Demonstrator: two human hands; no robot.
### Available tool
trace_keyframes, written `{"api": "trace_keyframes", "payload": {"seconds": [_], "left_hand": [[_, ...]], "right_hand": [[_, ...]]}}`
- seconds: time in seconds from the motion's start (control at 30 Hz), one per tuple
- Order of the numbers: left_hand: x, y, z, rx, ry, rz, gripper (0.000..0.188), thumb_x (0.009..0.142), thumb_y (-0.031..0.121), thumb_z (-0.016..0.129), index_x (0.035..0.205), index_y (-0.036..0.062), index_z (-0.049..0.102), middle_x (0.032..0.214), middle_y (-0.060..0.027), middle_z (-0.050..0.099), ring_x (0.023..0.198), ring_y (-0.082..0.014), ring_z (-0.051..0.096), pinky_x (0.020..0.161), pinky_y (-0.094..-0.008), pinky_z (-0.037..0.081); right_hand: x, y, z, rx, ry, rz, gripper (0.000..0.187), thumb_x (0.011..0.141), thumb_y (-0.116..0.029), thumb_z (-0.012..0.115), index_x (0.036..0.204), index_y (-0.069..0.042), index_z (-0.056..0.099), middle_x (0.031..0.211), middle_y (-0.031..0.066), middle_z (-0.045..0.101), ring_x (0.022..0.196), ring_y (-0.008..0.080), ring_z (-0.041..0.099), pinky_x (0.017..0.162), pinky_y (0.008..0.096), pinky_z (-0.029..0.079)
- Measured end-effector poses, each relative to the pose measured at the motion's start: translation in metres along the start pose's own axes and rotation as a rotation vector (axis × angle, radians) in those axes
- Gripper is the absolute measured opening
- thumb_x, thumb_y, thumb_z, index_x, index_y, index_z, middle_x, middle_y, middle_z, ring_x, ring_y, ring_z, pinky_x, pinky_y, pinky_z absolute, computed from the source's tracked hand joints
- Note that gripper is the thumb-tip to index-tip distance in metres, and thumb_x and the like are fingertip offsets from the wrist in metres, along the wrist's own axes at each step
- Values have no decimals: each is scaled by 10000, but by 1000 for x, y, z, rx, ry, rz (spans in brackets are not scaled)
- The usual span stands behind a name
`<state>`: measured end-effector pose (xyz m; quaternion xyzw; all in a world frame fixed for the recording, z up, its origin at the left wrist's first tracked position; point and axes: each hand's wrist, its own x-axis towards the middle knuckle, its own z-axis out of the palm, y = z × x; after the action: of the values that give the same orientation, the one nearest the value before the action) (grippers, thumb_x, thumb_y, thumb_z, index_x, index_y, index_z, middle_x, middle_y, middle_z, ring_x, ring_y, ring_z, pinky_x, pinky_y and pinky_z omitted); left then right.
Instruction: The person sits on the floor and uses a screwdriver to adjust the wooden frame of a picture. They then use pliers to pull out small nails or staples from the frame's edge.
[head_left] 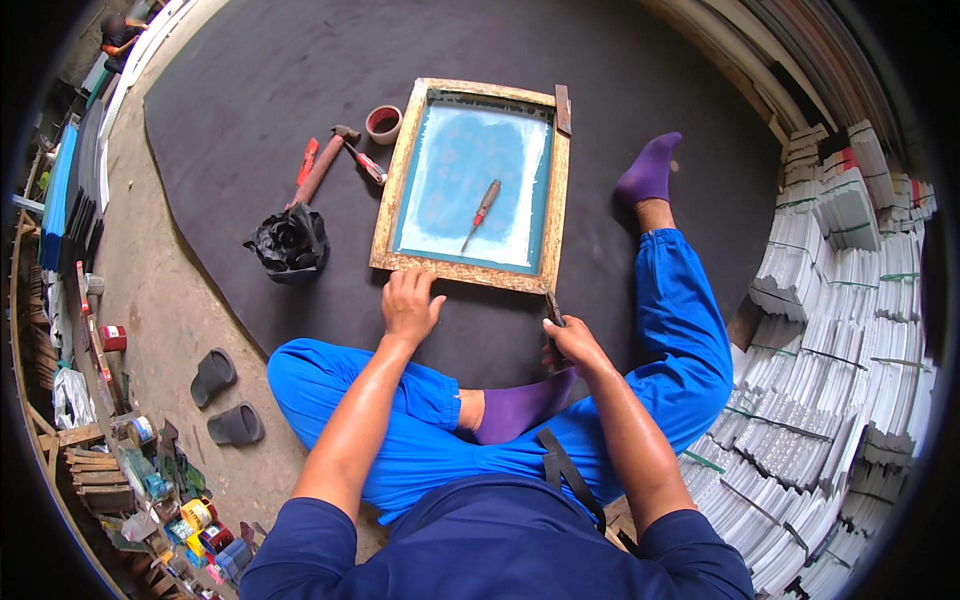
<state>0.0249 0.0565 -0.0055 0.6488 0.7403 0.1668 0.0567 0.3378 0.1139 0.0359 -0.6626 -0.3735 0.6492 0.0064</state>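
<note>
A wooden-framed printing screen (378, 232) lies flat in front of me, its mesh blue and white. My left hand (410, 308) is at the near edge of the frame, fingers bent over the wood and thumb on the near side. At the frame's near right corner my right hand (574, 342) grips pliers (552, 312); their dark jaws point at the corner, and the fingers partly hide the handles. A screwdriver (485, 205) with a red and dark handle rests on the mesh. A loose wood strip (563, 108) sits at the far right corner.
Left of the screen lie a tape roll (383, 124), a hammer (318, 172), a red-handled tool (370, 168) and a crumpled black plastic bag (290, 246). Black slippers (236, 425) are on the floor. Bundled paper stacks (800, 350) line the right; cans and clutter fill the lower left. Far upper left, a person sits.
</note>
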Motion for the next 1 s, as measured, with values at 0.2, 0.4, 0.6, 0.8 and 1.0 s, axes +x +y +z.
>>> {"api": "trace_keyframes", "payload": {"seconds": [0.2, 0.4, 0.6, 0.8, 1.0], "left_hand": [[34, 11, 22, 119, 33, 275, 581, 745, 279, 874, 1266, 128, 668, 1171, -45, 672, 1207, -267, 558, 1082, -482, 410], [42, 10, 39, 94, -20, 260, 500, 748, 263, 868, 1192, 121, 690, 1096, -27, 678, 1108, -237, 601, 1103, -482, 400], [49, 30, 43, 62, -3, 214, 500, 728, 239, 877, 1184, 122, 708, 1093, -31, 695, 1092, -236, 612, 1063, -452, 417], [54, 44, 50, 24, -10, 196, 489, 725, 241, 881, 1168, 120, 712, 1091, -19, 694, 1072, -229, 610, 1001, -408, 433], [52, 43, 50, 30, -3, 199, 508, 733, 251, 881, 1186, 119, 693, 1100, -18, 682, 1081, -228, 598, 994, -408, 431]], "right_hand": [[1, -2, 0, 20, -11, 16, 437, 1049, -335, 607, 1278, 26, 518, 922, 186, 674, 669, 290, 712, 565, 441, 592], [3, -4, -10, -18, -16, 1, 406, 1053, -333, 595, 1235, 25, 537, 918, 180, 676, 669, 289, 714, 561, 434, 582], [19, 0, -17, -134, 110, -112, 352, 1039, -300, 610, 1193, 14, 577, 862, 154, 670, 667, 251, 691, 551, 410, 528], [35, -2, -25, -138, 193, -139, 306, 1013, -251, 629, 1124, 34, 630, 840, 126, 650, 725, 228, 642, 654, 415, 513], [22, -8, -34, 46, 90, 23, 306, 1036, -287, 629, 1184, -23, 580, 947, 118, 629, 784, 253, 662, 663, 511, 547]]}}
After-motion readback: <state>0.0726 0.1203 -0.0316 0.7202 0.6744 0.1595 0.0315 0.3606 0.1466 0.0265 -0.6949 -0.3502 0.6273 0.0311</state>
